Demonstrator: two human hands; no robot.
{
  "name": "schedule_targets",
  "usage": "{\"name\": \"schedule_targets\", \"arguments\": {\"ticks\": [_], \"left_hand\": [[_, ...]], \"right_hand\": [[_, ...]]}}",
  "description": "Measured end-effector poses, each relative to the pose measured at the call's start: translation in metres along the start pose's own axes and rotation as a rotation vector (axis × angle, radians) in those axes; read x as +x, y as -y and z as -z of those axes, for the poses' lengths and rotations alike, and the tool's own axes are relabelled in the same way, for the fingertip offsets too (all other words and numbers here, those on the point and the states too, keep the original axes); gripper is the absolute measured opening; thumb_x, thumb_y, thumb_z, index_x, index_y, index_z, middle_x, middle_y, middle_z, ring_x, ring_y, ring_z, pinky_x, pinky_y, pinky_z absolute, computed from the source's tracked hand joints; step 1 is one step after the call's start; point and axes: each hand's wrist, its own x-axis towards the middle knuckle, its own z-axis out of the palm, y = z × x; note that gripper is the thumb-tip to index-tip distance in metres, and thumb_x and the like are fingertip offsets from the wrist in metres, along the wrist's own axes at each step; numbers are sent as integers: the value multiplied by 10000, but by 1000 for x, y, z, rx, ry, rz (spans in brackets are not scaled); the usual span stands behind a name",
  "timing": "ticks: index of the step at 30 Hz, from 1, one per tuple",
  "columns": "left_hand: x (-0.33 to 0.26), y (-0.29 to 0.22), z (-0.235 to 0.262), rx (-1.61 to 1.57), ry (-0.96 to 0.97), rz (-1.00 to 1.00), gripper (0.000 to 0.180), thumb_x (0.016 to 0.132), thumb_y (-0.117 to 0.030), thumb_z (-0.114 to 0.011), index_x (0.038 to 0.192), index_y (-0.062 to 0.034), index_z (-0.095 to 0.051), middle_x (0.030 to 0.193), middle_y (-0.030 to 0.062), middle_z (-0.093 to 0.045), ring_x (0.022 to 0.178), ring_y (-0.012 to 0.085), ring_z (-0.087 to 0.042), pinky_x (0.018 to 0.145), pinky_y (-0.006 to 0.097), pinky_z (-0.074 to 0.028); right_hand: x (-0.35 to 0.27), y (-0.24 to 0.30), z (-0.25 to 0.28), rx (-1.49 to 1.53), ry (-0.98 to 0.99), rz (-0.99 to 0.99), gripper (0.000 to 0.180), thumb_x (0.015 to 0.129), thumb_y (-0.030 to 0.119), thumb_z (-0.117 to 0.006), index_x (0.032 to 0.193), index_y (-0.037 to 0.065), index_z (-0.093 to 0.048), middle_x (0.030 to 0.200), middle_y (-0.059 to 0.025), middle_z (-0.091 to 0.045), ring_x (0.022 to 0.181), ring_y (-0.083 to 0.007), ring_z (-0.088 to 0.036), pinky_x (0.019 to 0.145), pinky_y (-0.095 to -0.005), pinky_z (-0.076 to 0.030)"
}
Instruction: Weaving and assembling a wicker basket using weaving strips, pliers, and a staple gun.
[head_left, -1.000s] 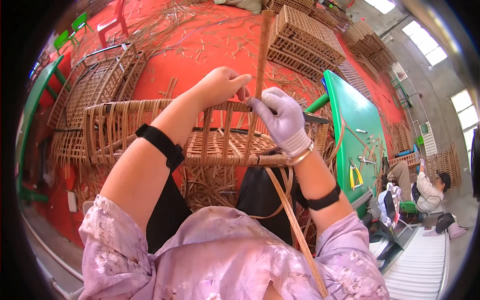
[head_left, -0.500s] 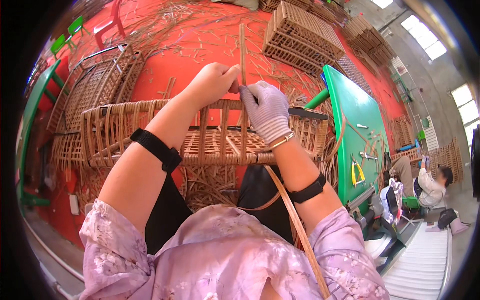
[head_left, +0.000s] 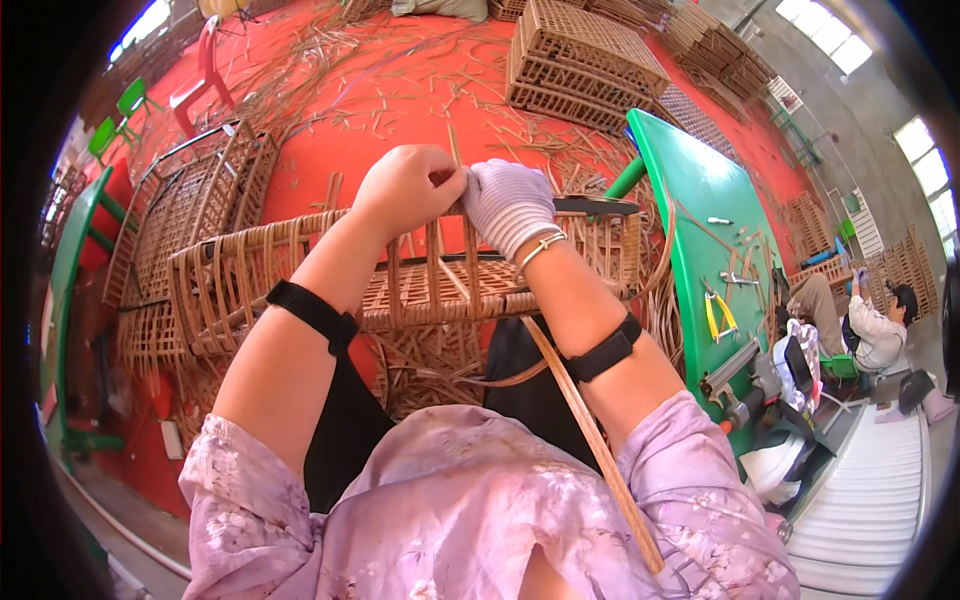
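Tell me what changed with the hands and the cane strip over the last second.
The upright cane strip has been drawn down, so far less of it now shows above the hands. The left hand and gloved right hand stayed pinched together at the top edge of the woven basket frame, which stayed on the lap.

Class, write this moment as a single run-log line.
left hand: pinching cane strip | right hand: gloved, on basket rim | green table right
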Motion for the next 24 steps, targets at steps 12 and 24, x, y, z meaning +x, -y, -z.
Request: {"name": "schedule_targets", "arguments": {"ticks": [12, 24], "left_hand": [[-1, 10, -3, -129, 105, -43, 287, 787, -288, -683, 887, -23, -730, 781, 125, -712, 730, 255, -689, 721, 352, -538], [1, 4, 5, -187, 197, 40, 273, 798, -267, -688, 864, -7, -732, 700, 107, -678, 640, 164, -636, 643, 318, -513]], "right_hand": [[7, -5, 8, 255, 80, -182, 230, 896, 242, -580, 1090, 129, -630, 1101, -107, -661, 1049, -289, -639, 945, -429, -437], [-84, -14, -39, 928, -563, 17, 113, 898, 92, -589, 990, 38, -628, 956, -132, -661, 801, -280, -664, 713, -365, -524]]}}
